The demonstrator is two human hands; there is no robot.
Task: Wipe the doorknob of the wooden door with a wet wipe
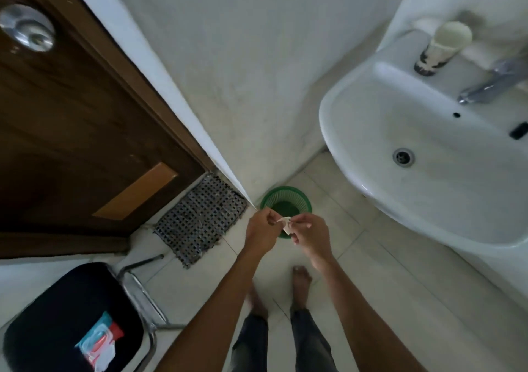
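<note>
A round silver doorknob point(28, 26) sits on the dark wooden door point(71, 132) at the upper left. Both hands meet low in the middle, above a green basket point(297, 197). My left hand point(261, 233) and my right hand point(310, 234) each pinch one end of a small, crumpled white wet wipe point(285, 223), held between them. A pack of wet wipes point(98, 343), blue, red and white, lies on the black seat of a chair point(57, 314) at the lower left, far from both hands.
A white wash basin point(357, 114) with a metal tap point(485, 86) and a cup point(441, 49) juts out at the right. A grey woven mat point(200, 220) lies at the door's foot. My bare feet stand on pale floor tiles point(385, 257).
</note>
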